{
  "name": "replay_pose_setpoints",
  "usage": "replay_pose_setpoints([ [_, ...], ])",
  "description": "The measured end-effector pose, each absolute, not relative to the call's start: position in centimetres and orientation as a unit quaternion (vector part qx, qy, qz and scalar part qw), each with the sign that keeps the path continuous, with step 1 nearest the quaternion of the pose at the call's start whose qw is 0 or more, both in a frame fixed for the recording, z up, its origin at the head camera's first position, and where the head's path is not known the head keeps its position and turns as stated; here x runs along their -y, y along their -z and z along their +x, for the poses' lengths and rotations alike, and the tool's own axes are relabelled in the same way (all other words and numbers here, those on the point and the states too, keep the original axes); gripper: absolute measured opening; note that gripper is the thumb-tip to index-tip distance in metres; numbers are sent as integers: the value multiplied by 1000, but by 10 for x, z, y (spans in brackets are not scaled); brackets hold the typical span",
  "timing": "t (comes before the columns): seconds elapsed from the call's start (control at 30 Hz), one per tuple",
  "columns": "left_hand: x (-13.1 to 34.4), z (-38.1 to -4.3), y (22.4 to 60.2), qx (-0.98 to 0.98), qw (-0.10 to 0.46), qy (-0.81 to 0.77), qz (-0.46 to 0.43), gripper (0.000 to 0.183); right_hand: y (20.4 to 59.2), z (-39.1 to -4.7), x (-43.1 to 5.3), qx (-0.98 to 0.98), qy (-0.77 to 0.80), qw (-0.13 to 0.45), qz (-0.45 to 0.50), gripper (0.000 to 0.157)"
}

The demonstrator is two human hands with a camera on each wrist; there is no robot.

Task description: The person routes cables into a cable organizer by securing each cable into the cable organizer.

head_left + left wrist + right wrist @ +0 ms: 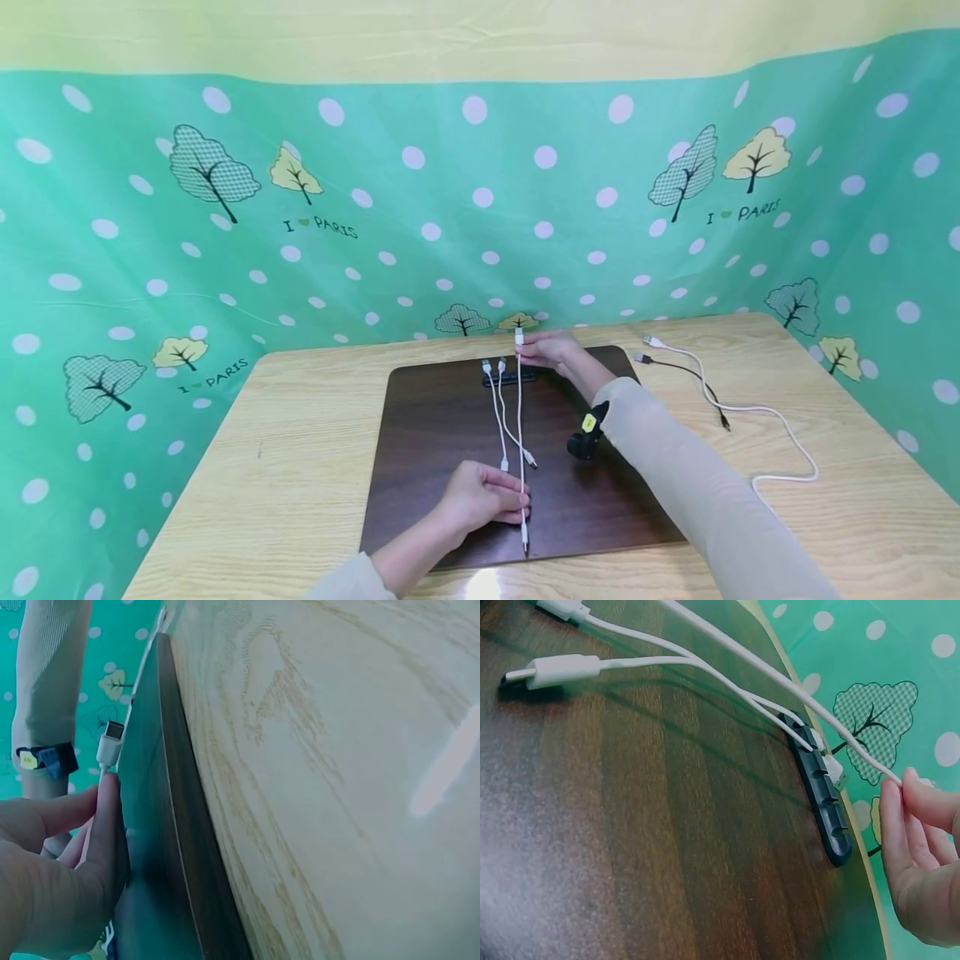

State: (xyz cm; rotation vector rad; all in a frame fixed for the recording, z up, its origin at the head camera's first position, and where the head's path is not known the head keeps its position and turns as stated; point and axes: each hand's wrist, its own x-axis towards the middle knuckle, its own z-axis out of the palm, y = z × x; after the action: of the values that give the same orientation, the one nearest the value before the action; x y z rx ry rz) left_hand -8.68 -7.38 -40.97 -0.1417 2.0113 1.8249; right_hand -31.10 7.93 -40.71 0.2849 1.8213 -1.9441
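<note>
White cable (780, 454) end behind right sleeve (697, 492).

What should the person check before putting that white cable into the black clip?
1. Right hand pinches the white cable near its far plug: ok.
2. Left hand holds the near end: ok.
3. Cable stretched straight: ok.
4. Black clip has free slots: ok.
5. Two cables already clipped stay seated: ok.
6. Cable lined up over a free slot: cannot tell.
</note>
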Motion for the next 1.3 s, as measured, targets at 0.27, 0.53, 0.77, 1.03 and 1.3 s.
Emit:
replay_pose_setpoints([
  [0.27, 74, -86, 416, -724, 205, -657, -58, 18, 415, -312, -78, -661, 704, 244, 87, 46],
  [0.53, 71, -88, 420, -726, 197, -657, -55, 19, 428, -314, -77, -660, 714, 214, 91, 44],
  [0.77, 67, -88, 418, -728, 194, -655, -57, 17, 436, -313, -74, -714, 674, 179, 60, 43],
  [1.03, 66, -90, 418, -741, 188, -641, -60, 12, 434, -312, -69, -820, 560, 112, 35, 38],
  [1.3, 66, -94, 415, -768, 184, -610, -57, 6, 428, -309, -53, -858, 506, 72, 53, 26],
])
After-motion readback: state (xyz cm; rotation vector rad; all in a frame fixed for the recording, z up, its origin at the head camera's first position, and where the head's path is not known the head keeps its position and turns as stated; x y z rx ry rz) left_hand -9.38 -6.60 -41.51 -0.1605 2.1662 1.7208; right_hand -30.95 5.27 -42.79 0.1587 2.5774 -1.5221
